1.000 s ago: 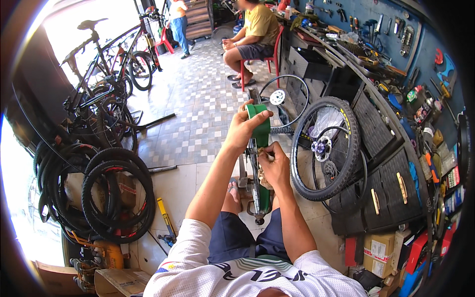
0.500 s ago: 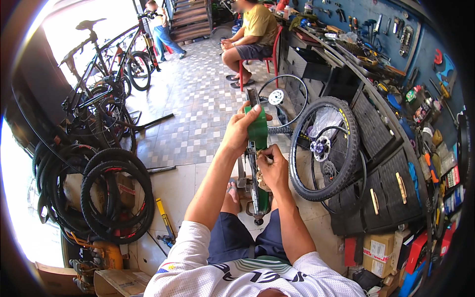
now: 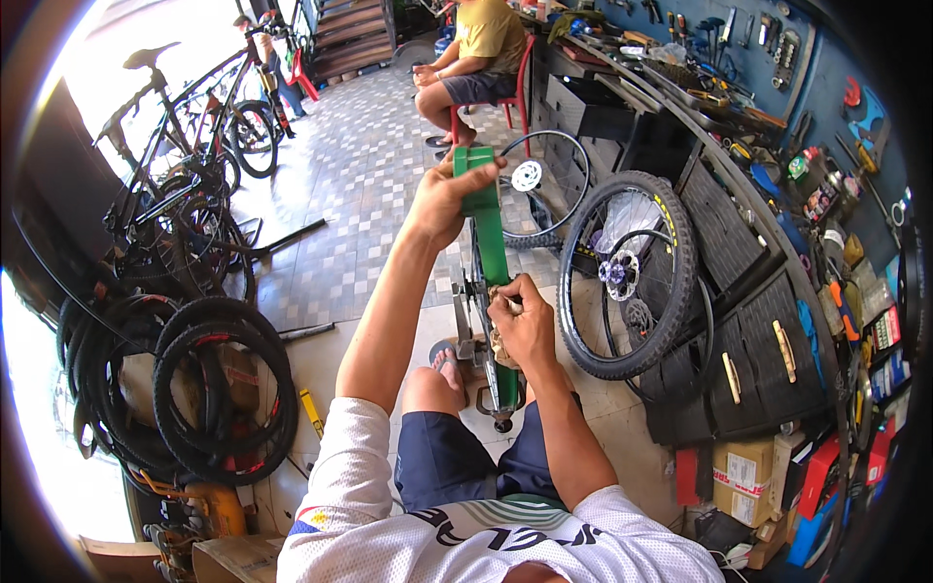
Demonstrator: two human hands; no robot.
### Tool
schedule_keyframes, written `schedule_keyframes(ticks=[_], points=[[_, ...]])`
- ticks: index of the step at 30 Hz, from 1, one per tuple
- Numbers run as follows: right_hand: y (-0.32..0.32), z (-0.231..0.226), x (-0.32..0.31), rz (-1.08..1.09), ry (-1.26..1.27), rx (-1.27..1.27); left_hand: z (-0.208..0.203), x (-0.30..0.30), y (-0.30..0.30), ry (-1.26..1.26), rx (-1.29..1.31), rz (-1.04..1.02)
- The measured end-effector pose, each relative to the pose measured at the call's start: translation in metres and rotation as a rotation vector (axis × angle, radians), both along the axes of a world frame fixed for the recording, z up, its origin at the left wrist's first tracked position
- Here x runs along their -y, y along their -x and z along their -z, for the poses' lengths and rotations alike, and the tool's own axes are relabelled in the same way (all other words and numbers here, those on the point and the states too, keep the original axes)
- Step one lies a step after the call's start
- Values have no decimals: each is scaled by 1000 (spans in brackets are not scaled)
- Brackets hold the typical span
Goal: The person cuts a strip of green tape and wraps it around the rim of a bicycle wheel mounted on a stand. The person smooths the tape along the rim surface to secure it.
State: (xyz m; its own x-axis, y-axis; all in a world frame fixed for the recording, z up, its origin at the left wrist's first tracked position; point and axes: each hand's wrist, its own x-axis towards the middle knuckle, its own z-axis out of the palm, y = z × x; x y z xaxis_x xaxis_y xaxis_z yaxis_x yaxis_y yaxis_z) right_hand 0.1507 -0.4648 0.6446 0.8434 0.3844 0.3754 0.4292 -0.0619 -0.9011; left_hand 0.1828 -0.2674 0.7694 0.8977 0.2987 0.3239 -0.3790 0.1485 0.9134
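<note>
A bicycle wheel rim [image 3: 483,262] stands upright between my legs, seen almost edge-on, with a metal stand [image 3: 468,325] beside its lower half. A wide green band [image 3: 491,243] runs along the rim's outer face. At the top, my left hand [image 3: 447,199] grips the rim and band, its thumb laid across the green. Lower down, my right hand [image 3: 522,321] is closed near the middle of the rim, fingers pinched. Under those fingers lies a crumpled tan piece [image 3: 500,352], perhaps cloth. A black knob [image 3: 502,425] sits at the bottom.
Right of my hands a knobby-tyred wheel [image 3: 630,277] leans against dark drawers [image 3: 753,340]. Tyres [image 3: 228,389] are stacked at left, near several bicycles [image 3: 185,185]. A tool-covered workbench [image 3: 680,87] curves along the right. A seated person [image 3: 481,58] is ahead.
The green band now covers the rim's top, where bare grey rim showed before. My left hand has moved slightly left and up. The view has shifted a little.
</note>
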Motion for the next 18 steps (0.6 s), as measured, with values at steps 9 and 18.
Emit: schedule_keyframes(ticks=[9, 18], points=[[9, -1, 6, 2, -31, 23, -39, -20, -36, -169, 171, -171], [17, 8, 15, -5, -43, 23, -75, -34, -55, -93, 154, -118]])
